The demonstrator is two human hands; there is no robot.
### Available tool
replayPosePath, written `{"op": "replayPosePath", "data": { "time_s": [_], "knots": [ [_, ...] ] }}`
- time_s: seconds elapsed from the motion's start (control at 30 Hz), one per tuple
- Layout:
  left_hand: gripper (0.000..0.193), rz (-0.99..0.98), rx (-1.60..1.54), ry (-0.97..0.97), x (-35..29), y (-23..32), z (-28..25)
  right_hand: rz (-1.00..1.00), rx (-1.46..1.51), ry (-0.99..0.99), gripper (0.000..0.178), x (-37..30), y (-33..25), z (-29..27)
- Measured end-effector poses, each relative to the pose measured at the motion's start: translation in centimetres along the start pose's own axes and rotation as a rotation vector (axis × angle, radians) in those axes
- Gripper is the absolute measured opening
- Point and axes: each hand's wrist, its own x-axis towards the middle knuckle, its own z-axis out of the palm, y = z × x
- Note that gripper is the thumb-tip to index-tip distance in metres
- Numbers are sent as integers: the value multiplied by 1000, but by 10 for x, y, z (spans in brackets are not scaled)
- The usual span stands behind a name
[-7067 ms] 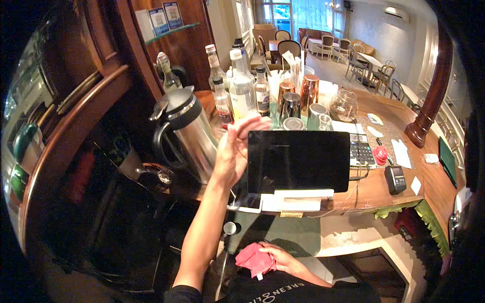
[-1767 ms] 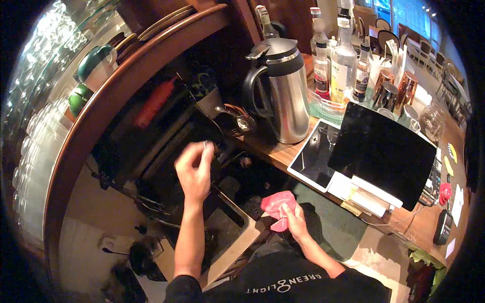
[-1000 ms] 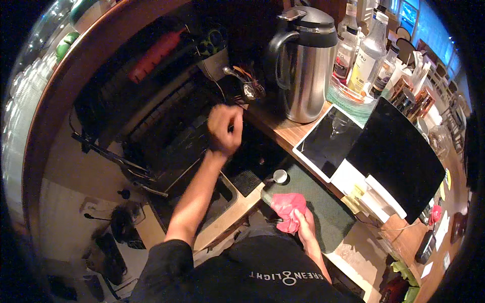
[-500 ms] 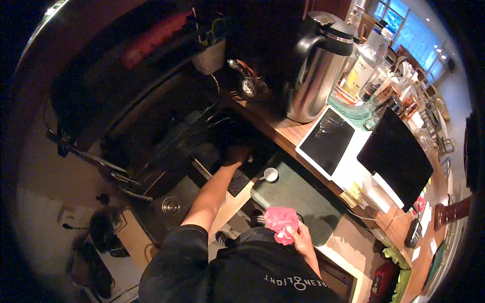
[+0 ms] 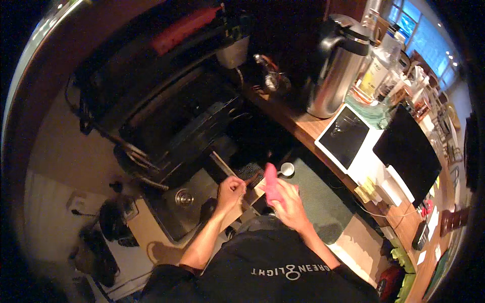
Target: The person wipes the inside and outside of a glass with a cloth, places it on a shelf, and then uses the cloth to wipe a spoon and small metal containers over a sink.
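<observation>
A crumpled pink cloth [image 5: 273, 187] is gripped in my right hand [image 5: 292, 208], held over the counter edge in front of me. To its left my left hand [image 5: 231, 194] is raised, its fingers curled together in a pinch; whether anything small is between them I cannot make out. Just beyond the cloth, a small white cup [image 5: 287, 169] with a handle stands on a green textured mat [image 5: 323, 194]. A dark ridged mat [image 5: 248, 170] lies beyond my hands, in front of a dark machine [image 5: 187, 131] whose details are lost in shadow.
A round metal drain [image 5: 184, 197] sits in a dark tray at left. On the raised wooden shelf at right stand a steel thermal jug [image 5: 337, 70], a white-framed tablet [image 5: 344, 135], a dark screen [image 5: 408, 151] and several bottles. A potted plant [image 5: 233, 52] is at the back.
My left hand has drawn back from the dark area beneath the machine toward me. My right hand has lifted the pink cloth forward, close to the cup. The view has shifted slightly.
</observation>
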Motion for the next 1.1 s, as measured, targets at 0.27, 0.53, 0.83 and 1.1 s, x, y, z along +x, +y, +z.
{"op": "replayPosePath", "data": {
  "time_s": [0.27,0.53,0.83,1.1],
  "knots": [
    [35,-173,-573,96,-100,50,-39,-348,272,-262,20,44,-10,82],
    [21,39,-115,242,-117,51,-46,-136,516,-527,25,20,-51,95],
    [19,156,-318,104,-96,41,-48,289,882,-490,38,3,-74,85],
    [13,44,-627,-300,-93,31,-17,439,621,-393,44,-27,-69,49]
  ]
}}
